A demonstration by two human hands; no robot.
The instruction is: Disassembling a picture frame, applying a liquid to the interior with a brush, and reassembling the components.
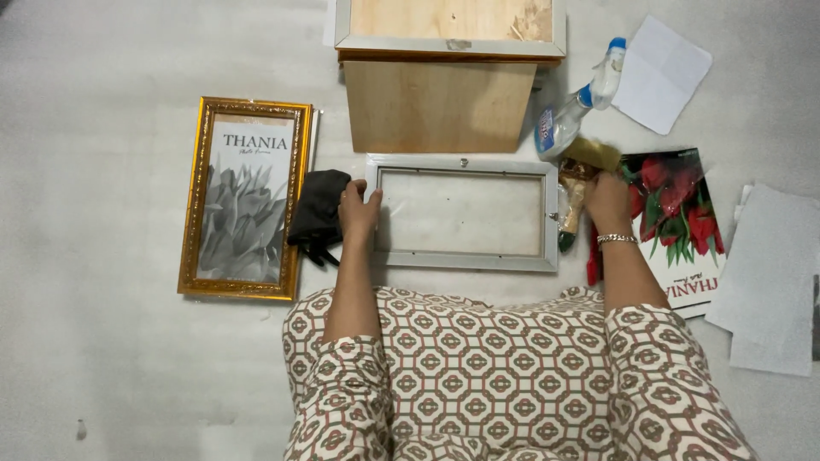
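Observation:
A silver picture frame (462,256) lies face down in front of me, its backing removed. My left hand (358,212) rests on the frame's left edge, fingers curled over it. My right hand (605,198) is just right of the frame, closed around a yellow cloth (591,153) beside a spray bottle (574,111). Under that hand lie small tools (571,218), partly hidden. A bracelet is on my right wrist.
A gold frame with a grey flower print (243,198) lies at left, a black cloth (319,209) beside it. Wooden boards (439,106) and another frame (450,44) lie beyond. A red flower print (679,222) and white sheets (769,273) lie at right.

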